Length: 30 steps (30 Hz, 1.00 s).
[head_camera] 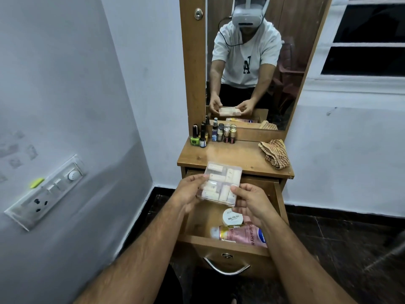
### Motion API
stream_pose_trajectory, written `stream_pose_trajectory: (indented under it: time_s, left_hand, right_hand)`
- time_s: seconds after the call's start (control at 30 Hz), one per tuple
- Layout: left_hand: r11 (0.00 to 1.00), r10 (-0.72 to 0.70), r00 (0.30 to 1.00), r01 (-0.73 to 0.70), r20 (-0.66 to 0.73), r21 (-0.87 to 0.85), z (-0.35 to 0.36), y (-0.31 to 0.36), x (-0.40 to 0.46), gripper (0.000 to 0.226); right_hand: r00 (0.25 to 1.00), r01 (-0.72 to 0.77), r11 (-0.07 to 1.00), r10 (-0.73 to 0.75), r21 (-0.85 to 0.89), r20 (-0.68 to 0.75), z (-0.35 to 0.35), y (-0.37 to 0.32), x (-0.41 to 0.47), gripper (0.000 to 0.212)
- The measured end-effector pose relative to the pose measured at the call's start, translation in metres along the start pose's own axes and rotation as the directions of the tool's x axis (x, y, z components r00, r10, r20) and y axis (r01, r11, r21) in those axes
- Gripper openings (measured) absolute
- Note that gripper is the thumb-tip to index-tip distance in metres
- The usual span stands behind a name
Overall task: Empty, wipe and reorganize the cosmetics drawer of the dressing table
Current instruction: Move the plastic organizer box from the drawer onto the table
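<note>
Both hands hold a clear plastic box point(221, 183) filled with several small cream-coloured tubes, lifted above the open drawer point(225, 241). My left hand point(188, 189) grips its left edge and my right hand point(249, 202) grips its lower right corner. Inside the drawer lie a round white jar labelled nail polish point(232, 218), a pink lotion bottle point(249, 235) and a pink spray can point(225, 234) on their sides. The drawer's back part is hidden by the box and my hands.
On the dressing table top point(232, 156) stand several nail polish bottles point(198, 139) and small cosmetics point(225, 133) at the back left, and a checked cloth point(275, 155) at the right. A mirror point(252, 62) rises behind. A wall with a switchboard point(46, 191) is close on the left.
</note>
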<state>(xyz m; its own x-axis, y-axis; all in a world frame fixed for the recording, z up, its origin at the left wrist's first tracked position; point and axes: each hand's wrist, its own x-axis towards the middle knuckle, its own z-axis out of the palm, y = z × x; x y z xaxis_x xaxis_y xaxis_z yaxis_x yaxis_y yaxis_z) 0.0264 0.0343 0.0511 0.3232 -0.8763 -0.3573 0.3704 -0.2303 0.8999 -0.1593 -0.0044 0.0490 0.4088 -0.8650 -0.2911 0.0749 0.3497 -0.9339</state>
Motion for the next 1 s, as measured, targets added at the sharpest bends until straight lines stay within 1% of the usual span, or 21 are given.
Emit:
stream_pose_trajectory:
  time_s: [0.07, 0.17, 0.3, 0.4, 0.5, 0.57, 0.67, 0.77, 0.83, 0.93, 1.0]
  left_hand:
    - [1.0, -0.005, 1.0, 0.006, -0.016, 0.026, -0.005, 0.005, 0.0, 0.008]
    - [0.993, 0.012, 0.999, -0.008, -0.036, 0.119, -0.012, 0.013, 0.003, 0.01]
    - [0.962, 0.104, 0.994, -0.09, -0.041, 0.257, -0.014, 0.024, 0.013, 0.018]
    - [0.936, 0.142, 0.989, -0.123, -0.033, 0.329, -0.009, 0.036, 0.027, 0.022]
    - [0.895, 0.183, 0.981, -0.142, -0.058, 0.424, -0.001, 0.043, 0.048, 0.034]
    - [0.841, 0.21, 0.975, -0.144, -0.07, 0.522, 0.005, 0.047, 0.061, 0.042]
    - [0.788, 0.222, 0.972, -0.135, -0.073, 0.601, 0.012, 0.053, 0.075, 0.042]
    - [0.75, 0.235, 0.969, -0.127, -0.081, 0.65, 0.015, 0.056, 0.086, 0.035]
    - [0.722, 0.228, 0.969, -0.106, -0.091, 0.684, 0.015, 0.056, 0.091, 0.032]
    - [0.69, 0.232, 0.966, -0.084, -0.11, 0.719, 0.016, 0.055, 0.092, 0.03]
    - [0.683, 0.234, 0.965, -0.075, -0.12, 0.727, 0.016, 0.054, 0.094, 0.031]
  right_hand:
    - [1.0, -0.008, 1.0, 0.009, 0.017, -0.029, 0.005, -0.007, 0.004, 0.007]
    - [0.998, 0.01, 1.0, -0.01, -0.007, -0.055, 0.01, -0.019, 0.015, 0.008]
    - [0.995, 0.016, 0.999, -0.019, -0.031, -0.094, 0.017, -0.035, 0.039, 0.013]
    - [0.987, 0.031, 0.998, -0.038, -0.047, -0.159, 0.02, -0.048, 0.062, 0.02]
    - [0.978, 0.026, 0.994, -0.047, -0.107, -0.205, 0.021, -0.06, 0.082, 0.014]
    - [0.966, 0.014, 0.986, -0.055, -0.164, -0.252, 0.021, -0.067, 0.095, 0.013]
    - [0.95, -0.013, 0.952, -0.085, -0.307, -0.302, 0.019, -0.073, 0.11, 0.012]
    - [0.953, -0.023, 0.911, -0.105, -0.412, -0.284, 0.018, -0.079, 0.116, 0.01]
    - [0.956, -0.028, 0.881, -0.115, -0.471, -0.271, 0.018, -0.082, 0.117, 0.014]
    - [0.955, -0.037, 0.794, -0.151, -0.607, -0.255, 0.017, -0.085, 0.12, 0.017]
    - [0.957, -0.044, 0.759, -0.156, -0.65, -0.246, 0.017, -0.085, 0.123, 0.017]
